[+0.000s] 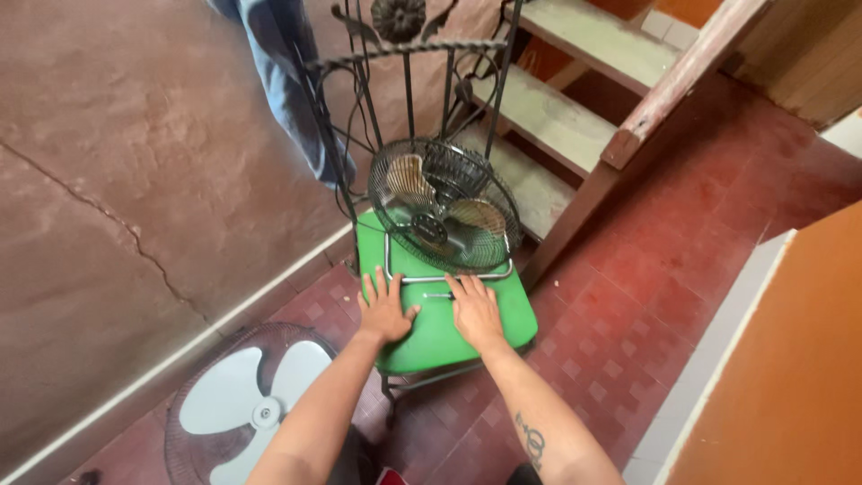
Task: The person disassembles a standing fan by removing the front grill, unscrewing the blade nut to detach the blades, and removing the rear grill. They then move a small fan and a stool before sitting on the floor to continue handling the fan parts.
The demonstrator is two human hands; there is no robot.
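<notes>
A small metal fan (pixel 446 205) with a dark wire cage and brass-coloured blades stands on the green seat of a chair (pixel 431 346), tilted back on its chrome tube stand. My left hand (pixel 384 308) lies flat on the seat, fingers spread, just in front of the stand's left corner. My right hand (pixel 474 310) rests palm down beside it, its fingertips touching a small metal screwdriver-like tool (pixel 438 295) that lies on the seat below the stand's front bar. Neither hand holds anything.
The chair has a black wrought-iron back (pixel 404 54) with jeans (pixel 283 81) draped over it. A second fan with pale blue blades (pixel 242 404) lies on the red tiled floor at lower left. Wooden stairs (pixel 575 108) rise behind; an orange wall (pixel 790 359) stands at right.
</notes>
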